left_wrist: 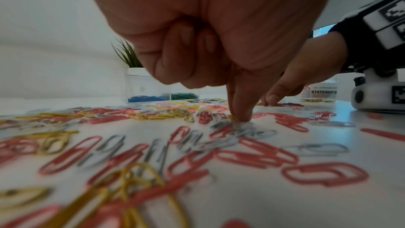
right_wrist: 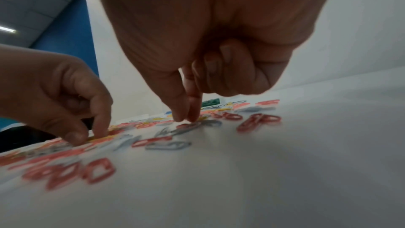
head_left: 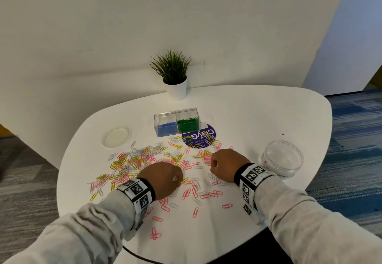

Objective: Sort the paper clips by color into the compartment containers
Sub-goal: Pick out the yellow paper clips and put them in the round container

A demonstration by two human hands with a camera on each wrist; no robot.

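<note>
A white table (head_left: 248, 108) carries a wide scatter of pink, yellow and white clips (head_left: 132, 160) across its middle and toward the near edge. Toward the far edge stand two joined clear boxes (head_left: 176, 121), blue clips in the left one, green in the right. A clear tub (head_left: 282, 159) sits near the right edge. The left hand (head_left: 163, 178) pinches at a yellow clip (head_left: 184, 180) on the table, its other fingers curled. The right hand (head_left: 224, 164) has thumb and forefinger closed, tips down among the clips; whether it grasps one cannot be told.
</note>
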